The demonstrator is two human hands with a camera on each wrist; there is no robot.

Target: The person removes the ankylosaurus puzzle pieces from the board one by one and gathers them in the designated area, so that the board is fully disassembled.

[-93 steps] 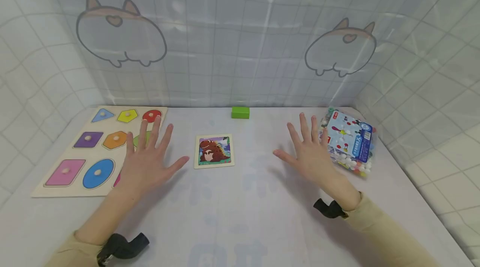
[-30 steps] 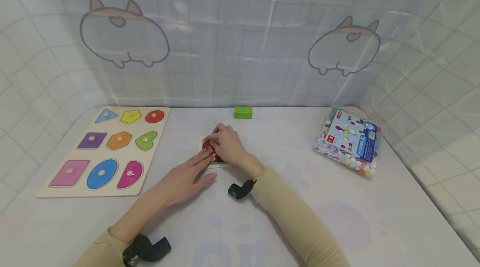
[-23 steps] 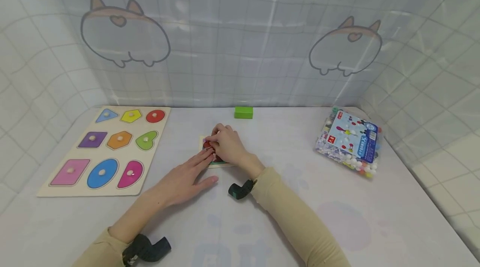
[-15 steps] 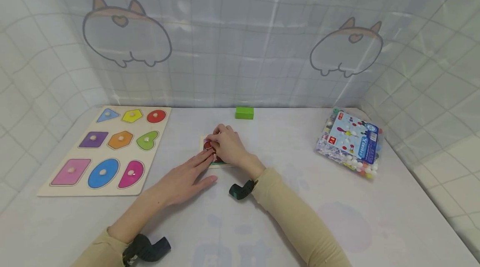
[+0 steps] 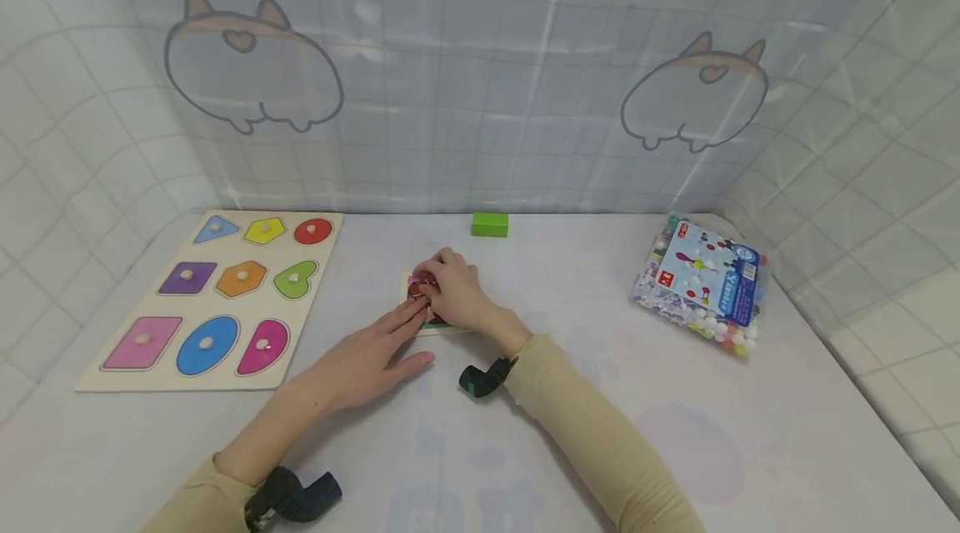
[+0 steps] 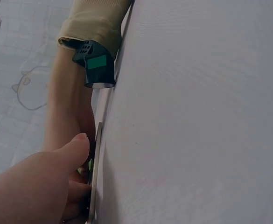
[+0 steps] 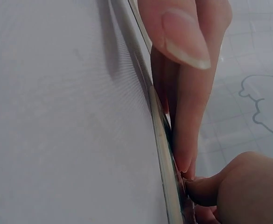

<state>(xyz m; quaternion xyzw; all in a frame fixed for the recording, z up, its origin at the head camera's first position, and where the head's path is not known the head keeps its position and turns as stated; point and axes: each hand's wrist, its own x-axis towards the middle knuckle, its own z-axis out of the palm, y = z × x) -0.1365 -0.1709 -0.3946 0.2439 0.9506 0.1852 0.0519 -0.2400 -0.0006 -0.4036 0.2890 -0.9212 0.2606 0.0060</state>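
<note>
A small square dinosaur jigsaw puzzle [image 5: 444,331] lies on the table in a pale frame, mostly covered by both hands. My left hand [image 5: 367,366] reaches over from the lower left, its straight fingers resting on the puzzle. From the right, my right hand [image 5: 457,293] bends over the far part, thumb and fingers pinching at a reddish puzzle piece [image 5: 417,289] that now catches a shine. In the right wrist view, the right thumb [image 7: 202,191] sits right at the upper face of the puzzle board [image 7: 163,154], by the left fingertips. The left wrist view shows the board edge-on.
On the left lies a wooden shape board [image 5: 300,354] with several coloured knobbed shapes. A green block [image 5: 490,225] stands at the back, near the tiled-pattern backdrop. A clear box of beads [image 5: 701,283] with a blue label is at the right.
Both hands have come from spread above the table onto the puzzle. In the last half second the right fingers shift slightly, and the reddish piece changes its shine.
</note>
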